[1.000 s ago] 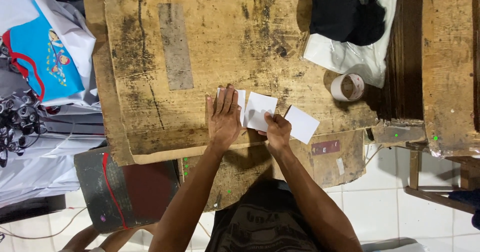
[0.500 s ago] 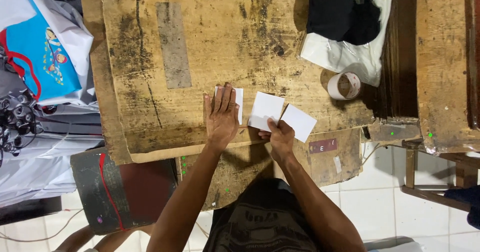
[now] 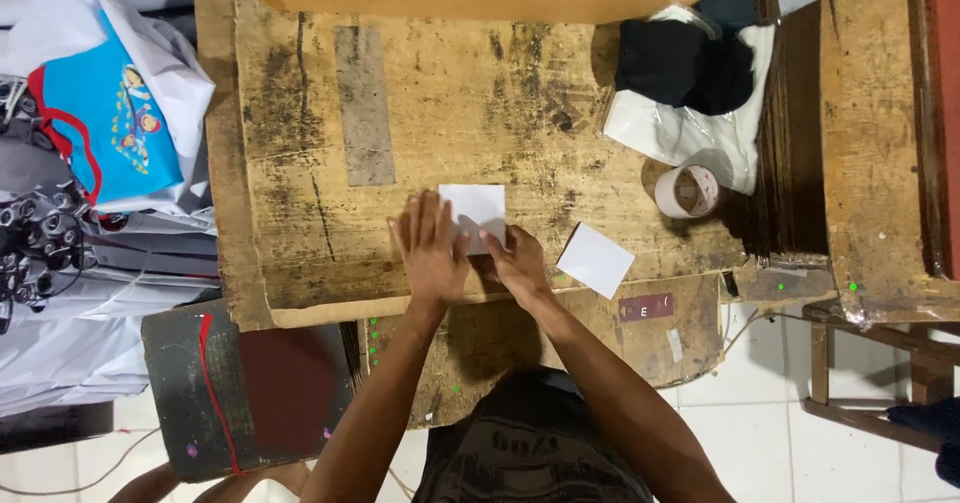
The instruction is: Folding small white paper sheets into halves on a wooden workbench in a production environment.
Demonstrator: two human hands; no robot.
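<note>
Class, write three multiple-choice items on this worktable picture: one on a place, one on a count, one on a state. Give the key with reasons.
1. Where does the tape roll lie?
A. Right of the hands
B. On the floor
C. On the blue cloth

2. How many white paper squares show on the cardboard?
A. One
B. Two
C. Five

3. How is the left hand?
A. Clenched in a fist
B. Flat, fingers spread
C. Raised off the table

Key: 1 A, it sits beside the plastic bag. 2 B, one paper under the hands, another loose beside the right hand. 3 B, the palm presses down at the paper's edge.
</note>
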